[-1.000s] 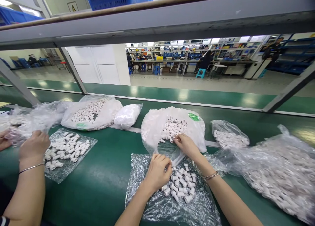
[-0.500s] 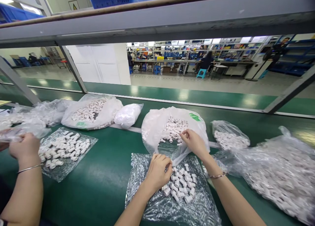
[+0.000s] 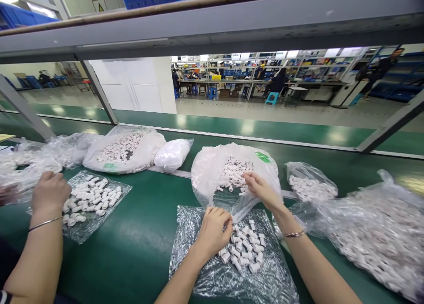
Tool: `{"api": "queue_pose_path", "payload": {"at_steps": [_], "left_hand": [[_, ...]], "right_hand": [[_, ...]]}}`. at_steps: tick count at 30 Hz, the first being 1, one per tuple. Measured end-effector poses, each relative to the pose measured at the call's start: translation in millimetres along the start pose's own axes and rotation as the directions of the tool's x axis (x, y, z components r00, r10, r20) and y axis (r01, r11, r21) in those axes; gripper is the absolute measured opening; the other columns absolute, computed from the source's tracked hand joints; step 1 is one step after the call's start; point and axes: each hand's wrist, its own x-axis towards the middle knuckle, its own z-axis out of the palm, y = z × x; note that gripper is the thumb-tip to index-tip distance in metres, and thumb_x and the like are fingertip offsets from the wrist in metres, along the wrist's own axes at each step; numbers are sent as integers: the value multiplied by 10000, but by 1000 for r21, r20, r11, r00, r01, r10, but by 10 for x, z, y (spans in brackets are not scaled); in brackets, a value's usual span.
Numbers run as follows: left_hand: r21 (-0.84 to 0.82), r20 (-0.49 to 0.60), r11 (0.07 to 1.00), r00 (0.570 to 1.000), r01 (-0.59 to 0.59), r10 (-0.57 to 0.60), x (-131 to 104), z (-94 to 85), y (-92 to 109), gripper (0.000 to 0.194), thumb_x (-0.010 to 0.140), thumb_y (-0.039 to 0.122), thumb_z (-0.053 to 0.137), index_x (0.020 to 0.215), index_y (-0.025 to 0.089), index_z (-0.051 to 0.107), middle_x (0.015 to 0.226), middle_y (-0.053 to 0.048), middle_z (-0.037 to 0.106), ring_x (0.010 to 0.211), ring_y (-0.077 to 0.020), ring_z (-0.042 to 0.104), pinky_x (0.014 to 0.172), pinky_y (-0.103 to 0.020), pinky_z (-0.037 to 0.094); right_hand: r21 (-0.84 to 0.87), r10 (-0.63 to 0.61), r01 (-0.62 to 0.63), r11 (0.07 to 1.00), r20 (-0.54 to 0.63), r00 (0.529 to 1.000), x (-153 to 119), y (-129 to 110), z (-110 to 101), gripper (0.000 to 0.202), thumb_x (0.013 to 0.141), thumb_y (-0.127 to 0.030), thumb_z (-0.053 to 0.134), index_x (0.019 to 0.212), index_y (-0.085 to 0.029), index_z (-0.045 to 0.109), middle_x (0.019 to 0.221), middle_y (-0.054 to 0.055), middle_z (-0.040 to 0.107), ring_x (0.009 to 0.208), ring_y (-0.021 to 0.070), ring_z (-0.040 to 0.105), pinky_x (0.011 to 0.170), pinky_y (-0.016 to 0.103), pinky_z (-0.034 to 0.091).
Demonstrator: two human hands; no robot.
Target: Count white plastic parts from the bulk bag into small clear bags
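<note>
The white bag [image 3: 207, 173] seems steadied at its near lip by the left hand [image 3: 213, 229], presumably to hold the mouth open; any pinch is hidden. At that hand's one o'clock, white pieces [image 3: 233, 170] are reached by the right hand [image 3: 264, 191], whose grip cannot be told.

Fittings [image 3: 243, 253] lie just right of the left hand [image 3: 214, 229], on a sheet [image 3: 212, 286] extending beneath it. Beyond that hand sits a bag [image 3: 202, 175] of parts [image 3: 234, 169], the right hand [image 3: 262, 190] at its opening. A bundle [image 3: 173, 155] lies farther left; right of the right hand come a pouch [image 3: 311, 185], then a sack [image 3: 380, 237].
</note>
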Motion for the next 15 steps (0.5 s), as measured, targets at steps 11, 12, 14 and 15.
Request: {"api": "queue_pose_path", "payload": {"at_steps": [11,12,14,15], "left_hand": [[-5,-4,1000,1000,5,-5,1,5,-5,123,879,125,502,837,207,583,839,-26,632,842,-196,576,839,-365,409],[-7,-6,1000,1000,6,-6,0,4,-8,122,878,123,505,833,207,581,834,-23,631,836,-193,575,835,-361,408],[-10,-5,1000,1000,5,-6,-2,1,-12,119,873,121,510,825,206,577,827,-18,630,828,-190,575,830,-356,406],[-12,-3,1000,1000,6,-6,-1,-1,-12,117,872,120,511,822,205,575,827,-17,631,829,-189,576,830,-354,404]], "right_hand": [[-127,34,-35,991,-6,999,-75,81,421,325,843,-533,584,791,-212,585,757,49,627,726,223,585,582,275,389],[-65,42,-42,997,2,999,-49,67,349,364,865,-564,530,787,-213,584,715,36,608,659,200,560,542,266,382],[57,49,-50,997,17,999,5,26,168,464,917,-614,364,824,-214,579,698,25,584,539,157,483,451,249,347],[128,50,-52,990,20,999,28,4,72,508,933,-626,284,868,-215,578,727,27,586,497,139,436,411,242,318]]}}
